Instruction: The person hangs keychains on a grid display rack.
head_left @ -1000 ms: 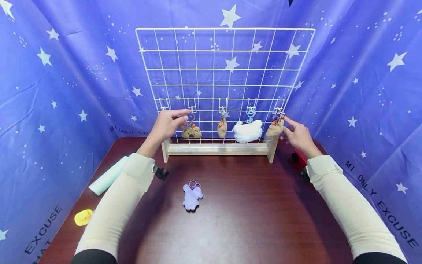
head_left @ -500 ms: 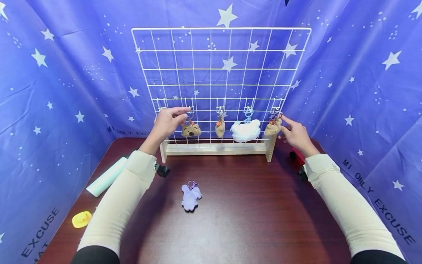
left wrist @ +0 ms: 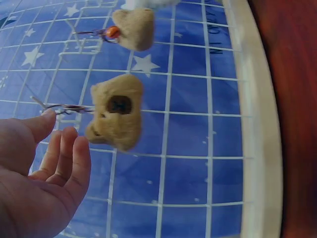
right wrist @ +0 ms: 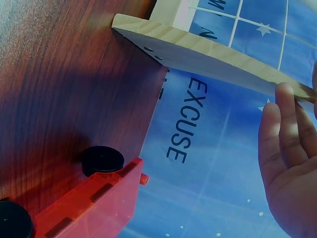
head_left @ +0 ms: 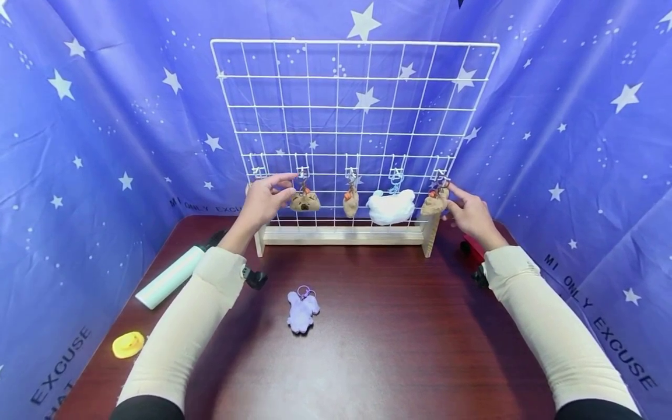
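Beside a tan plush keychain hanging from a hook on the white wire grid is my left hand. In the left wrist view its fingers are loosely bent and spread from the thumb, whose tip lies close to the keychain's ring; the plush hangs outside the fingers. My right hand is at the grid's right edge, fingertips near another tan plush keychain. In the right wrist view its fingers are nearly straight, tips right at the edge of the wooden side foot. The right thumb is mostly out of view there.
A small tan keychain and a white plush keychain hang between the hands. A lilac plush keychain lies on the dark table. At left are a pale green roll and yellow item; at right, a red wheeled object.
My left hand has drawn slightly left from the tan keychain, which hangs from its hook. My right hand has stayed at the grid's right edge. The view has shifted slightly.
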Action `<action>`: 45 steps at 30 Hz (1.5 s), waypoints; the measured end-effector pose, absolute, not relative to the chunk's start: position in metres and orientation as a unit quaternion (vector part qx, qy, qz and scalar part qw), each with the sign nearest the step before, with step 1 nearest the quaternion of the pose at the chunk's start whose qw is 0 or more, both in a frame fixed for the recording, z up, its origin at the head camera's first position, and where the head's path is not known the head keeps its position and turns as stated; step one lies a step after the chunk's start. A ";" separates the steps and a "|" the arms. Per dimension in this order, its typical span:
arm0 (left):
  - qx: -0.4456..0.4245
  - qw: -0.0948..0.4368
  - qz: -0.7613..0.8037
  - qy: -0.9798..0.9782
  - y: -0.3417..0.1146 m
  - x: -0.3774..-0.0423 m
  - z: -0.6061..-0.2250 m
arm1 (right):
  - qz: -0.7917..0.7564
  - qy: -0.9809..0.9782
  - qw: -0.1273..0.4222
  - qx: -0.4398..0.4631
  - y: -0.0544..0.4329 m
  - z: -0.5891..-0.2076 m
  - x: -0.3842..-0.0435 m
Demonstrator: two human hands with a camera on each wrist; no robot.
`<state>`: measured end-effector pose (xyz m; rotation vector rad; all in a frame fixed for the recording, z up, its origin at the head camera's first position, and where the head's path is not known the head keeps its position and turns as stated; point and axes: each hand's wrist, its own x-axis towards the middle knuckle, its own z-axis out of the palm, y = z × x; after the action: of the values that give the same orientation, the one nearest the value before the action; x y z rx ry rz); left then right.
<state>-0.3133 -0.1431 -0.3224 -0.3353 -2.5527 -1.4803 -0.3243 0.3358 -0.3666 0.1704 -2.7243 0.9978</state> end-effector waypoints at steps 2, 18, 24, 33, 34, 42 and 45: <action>-0.111 0.083 -0.496 -0.857 -0.147 -0.311 -0.329 | 0.344 -0.930 0.117 0.056 0.336 -0.367 -0.324; -0.112 0.040 -0.458 -0.881 -0.171 -0.293 -0.373 | 0.340 -0.932 0.114 0.044 0.335 -0.366 -0.325; -0.119 0.035 -0.442 -0.888 -0.170 -0.287 -0.390 | 0.337 -0.933 0.116 0.045 0.335 -0.366 -0.325; -0.146 -0.006 -0.435 -0.889 -0.160 -0.278 -0.419 | 0.337 -0.933 0.116 0.045 0.335 -0.367 -0.326; -0.148 -0.011 -0.436 -0.888 -0.159 -0.277 -0.421 | 0.338 -0.933 0.116 0.045 0.335 -0.367 -0.326; -0.168 -0.057 -0.407 -0.896 -0.155 -0.270 -0.437 | 0.334 -0.934 0.114 0.049 0.336 -0.367 -0.326; -0.188 -0.074 -0.374 -0.905 -0.153 -0.266 -0.443 | 0.338 -0.933 0.114 0.050 0.337 -0.367 -0.326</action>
<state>-0.2655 -0.1531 -0.4430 -0.6188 -2.9851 -1.2338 -0.3260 0.3370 -0.3671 0.1453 -2.7355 0.9906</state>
